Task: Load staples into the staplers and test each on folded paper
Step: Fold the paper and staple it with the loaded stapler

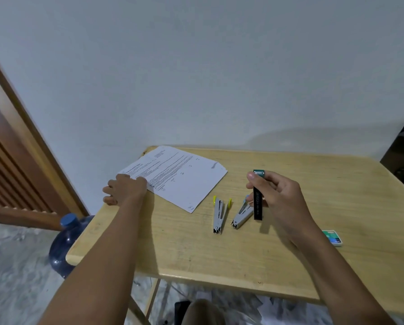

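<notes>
Black stapler [257, 202] gripped upright in right hand [282, 198]; left hand [126, 190] seemingly rests flat on paper [180, 177].

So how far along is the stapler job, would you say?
Early, it seems. Done: nothing visible; the paper lies flat, unfolded, the left hand resting on its corner. In hand: the right hand grips a black stapler upright. Left: folding, testing, and the yellow-handled stapler and blue-handled stapler lying on the table, with the staple box off to the right. Whether any is loaded, I cannot tell.
</notes>
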Action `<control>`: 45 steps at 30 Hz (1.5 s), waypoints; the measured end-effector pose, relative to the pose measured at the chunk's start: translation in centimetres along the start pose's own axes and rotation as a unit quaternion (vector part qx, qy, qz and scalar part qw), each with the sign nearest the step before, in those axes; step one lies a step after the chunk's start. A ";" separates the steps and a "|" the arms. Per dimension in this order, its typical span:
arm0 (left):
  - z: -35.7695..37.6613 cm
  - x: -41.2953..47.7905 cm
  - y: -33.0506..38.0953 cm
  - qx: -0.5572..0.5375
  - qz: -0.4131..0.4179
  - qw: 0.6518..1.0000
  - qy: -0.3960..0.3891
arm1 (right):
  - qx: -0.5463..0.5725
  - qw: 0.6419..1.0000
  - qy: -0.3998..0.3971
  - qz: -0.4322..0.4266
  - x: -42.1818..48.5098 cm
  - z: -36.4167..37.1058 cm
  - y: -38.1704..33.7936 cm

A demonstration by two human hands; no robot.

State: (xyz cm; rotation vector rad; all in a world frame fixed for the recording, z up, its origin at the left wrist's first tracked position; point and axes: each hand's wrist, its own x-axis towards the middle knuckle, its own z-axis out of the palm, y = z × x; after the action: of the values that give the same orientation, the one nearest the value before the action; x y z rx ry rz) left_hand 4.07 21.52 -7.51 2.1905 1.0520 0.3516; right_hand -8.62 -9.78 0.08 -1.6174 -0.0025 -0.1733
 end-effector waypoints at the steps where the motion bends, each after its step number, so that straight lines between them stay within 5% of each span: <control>1: -0.1 0.2 0.0 -0.021 -0.007 1.000 0.008 | -0.003 1.000 -0.001 0.000 -0.1 0.0 -0.1; 7: -0.9 2.5 0.4 -0.004 -0.052 0.998 -0.037 | -0.010 1.000 -0.004 -0.010 0.2 0.2 -0.5; 10: -1.1 4.3 0.3 -0.060 -0.065 0.989 -0.118 | -0.008 1.000 -0.005 -0.019 1.1 0.8 -0.9; 13: -0.2 6.9 -0.5 -0.128 -0.067 0.984 -0.099 | -0.005 1.000 -0.012 -0.024 1.7 1.6 -1.1; 16: -0.8 4.8 0.2 -0.194 0.008 0.981 -0.026 | 0.000 1.000 -0.013 -0.022 1.8 1.9 -1.0; 20: -2.0 1.5 0.3 -0.389 0.096 0.916 0.010 | 0.001 1.000 -0.008 -0.025 1.4 1.8 -0.6; 23: -2.8 -1.7 -0.1 -0.432 0.159 0.887 0.020 | 0.001 1.000 0.000 -0.030 0.8 1.4 -0.4; 31: -1.2 -5.2 -3.1 -0.237 0.389 0.890 -0.035 | 0.024 0.999 0.018 -0.024 -0.9 0.5 -0.1; 36: -2.1 -5.6 -2.5 -0.340 0.220 0.913 -0.054 | 0.023 0.999 0.017 -0.022 -1.1 0.0 0.6; 40: -3.2 -5.9 -0.9 -0.436 0.126 0.890 -0.035 | 0.030 0.999 0.009 0.032 0.5 1.0 1.7; 45: -4.3 -6.4 1.1 -0.526 0.056 0.849 -0.022 | -0.146 0.988 -0.002 0.056 5.2 3.2 1.5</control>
State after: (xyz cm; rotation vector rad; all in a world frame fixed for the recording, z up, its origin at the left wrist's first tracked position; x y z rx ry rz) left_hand -1.48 18.05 -3.31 1.2372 0.4789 0.7209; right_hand -2.98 -7.22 -0.95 -1.9039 0.1149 -0.0858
